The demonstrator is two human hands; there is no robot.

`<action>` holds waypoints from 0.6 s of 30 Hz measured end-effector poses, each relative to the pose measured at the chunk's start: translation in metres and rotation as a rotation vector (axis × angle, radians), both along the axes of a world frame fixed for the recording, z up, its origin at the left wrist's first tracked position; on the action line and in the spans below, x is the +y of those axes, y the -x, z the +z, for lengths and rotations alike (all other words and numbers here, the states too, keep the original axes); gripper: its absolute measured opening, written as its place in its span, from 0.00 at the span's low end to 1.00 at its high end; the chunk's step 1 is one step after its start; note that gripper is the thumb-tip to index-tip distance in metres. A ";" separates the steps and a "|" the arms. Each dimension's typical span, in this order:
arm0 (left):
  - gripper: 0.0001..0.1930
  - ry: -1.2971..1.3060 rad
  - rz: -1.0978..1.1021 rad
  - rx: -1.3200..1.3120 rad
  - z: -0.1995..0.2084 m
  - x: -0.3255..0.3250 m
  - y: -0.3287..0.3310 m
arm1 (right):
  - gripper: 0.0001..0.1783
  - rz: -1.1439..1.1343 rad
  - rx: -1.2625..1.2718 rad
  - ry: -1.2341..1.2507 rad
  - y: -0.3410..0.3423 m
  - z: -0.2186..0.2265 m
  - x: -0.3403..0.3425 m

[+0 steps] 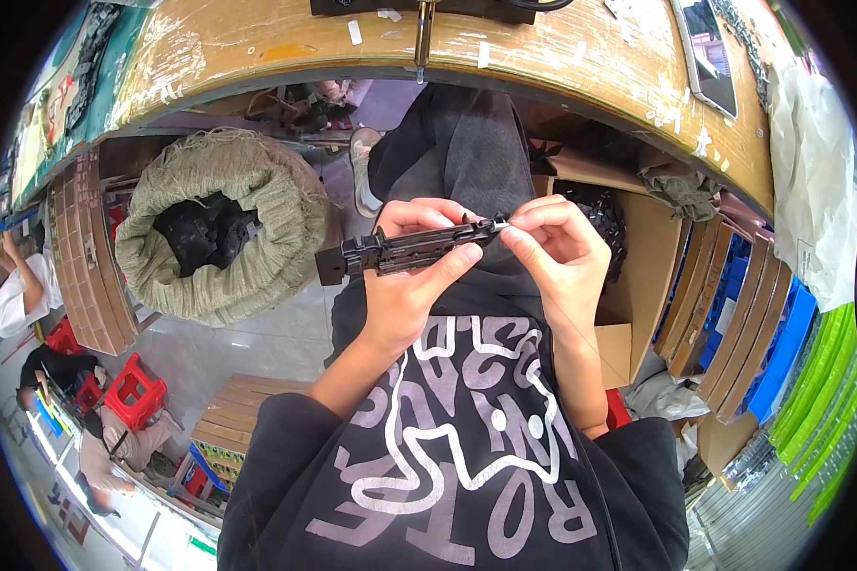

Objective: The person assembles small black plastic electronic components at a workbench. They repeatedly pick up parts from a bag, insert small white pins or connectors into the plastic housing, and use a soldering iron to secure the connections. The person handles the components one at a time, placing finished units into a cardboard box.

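A long, narrow black plastic part (405, 250) with slots and small clips lies across my left hand (405, 295). My left fingers wrap behind it and the thumb presses along its near side. A wider block forms its left end. At its right end, the thumb and fingertips of my right hand (564, 249) pinch together. A small pale spot shows at those fingertips; what they grip is too small to make out. Both hands are above my lap, over my dark trousers (457, 143).
Ahead runs a worn wooden bench (257, 43) with a phone (709, 57) on its right. An open woven sack (286, 181) holding black pieces stands left. A cardboard box (638, 295) with black parts is right, beside stacked trays (733, 314). People sit behind, near a red stool (135, 392).
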State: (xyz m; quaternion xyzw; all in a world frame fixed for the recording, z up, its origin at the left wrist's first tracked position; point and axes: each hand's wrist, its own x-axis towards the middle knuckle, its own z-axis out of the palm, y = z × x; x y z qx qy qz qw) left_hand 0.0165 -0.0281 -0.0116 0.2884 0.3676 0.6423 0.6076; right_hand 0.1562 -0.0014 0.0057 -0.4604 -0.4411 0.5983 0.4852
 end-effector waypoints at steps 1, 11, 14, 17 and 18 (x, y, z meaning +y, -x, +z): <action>0.14 -0.008 -0.011 0.024 0.000 0.000 0.001 | 0.08 0.003 0.015 0.002 0.000 -0.001 0.000; 0.25 -0.136 -0.126 0.117 -0.010 0.008 0.007 | 0.08 0.072 -0.167 -0.265 -0.006 -0.001 0.007; 0.14 0.275 -0.234 -0.126 -0.019 0.012 0.012 | 0.07 0.047 -0.115 -0.258 -0.006 0.004 0.013; 0.15 0.547 -0.452 -0.407 -0.007 0.014 0.019 | 0.07 0.218 -0.105 -0.283 -0.009 -0.005 0.015; 0.16 0.606 -0.516 -0.487 0.000 0.016 0.021 | 0.07 0.263 -0.128 -0.311 -0.007 -0.006 0.017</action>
